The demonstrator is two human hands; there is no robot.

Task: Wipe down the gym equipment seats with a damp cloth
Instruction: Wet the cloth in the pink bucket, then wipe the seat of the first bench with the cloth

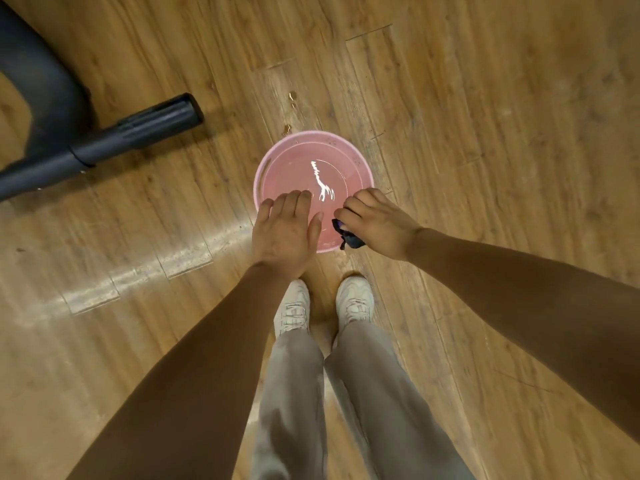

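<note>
Wood-grain plank flooring (485,98) fills the room underfoot, glossy enough to throw a pale streak of glare across the boards on the left. Most of the dark cloth (348,237) is hidden: only a small bunched wad with a loose corner shows below the right hand (375,225), whose fingers are curled round it in a clenched grip, so its size and whether it is wet cannot be made out. That hand and cloth are over the near right edge of a pink bucket (270,161) standing on the floor just ahead of the person's feet. Water inside the bucket catches a bright squiggle of reflected light; how deep it is cannot be judged. The near part of the rim is covered by the left hand (285,230), which is spread flat and relaxed, fingers straight and close together, palm down, holding nothing; whether it touches the rim is not clear from above. Below the hands are two white trainers (356,299) and grey trouser legs (381,393). A few small wet spots (292,97) lie on the boards beyond the bucket. At upper left, a black machine base (104,140) with a tubular foot ending in a capped tip runs off the frame, its upper part cut off.
</note>
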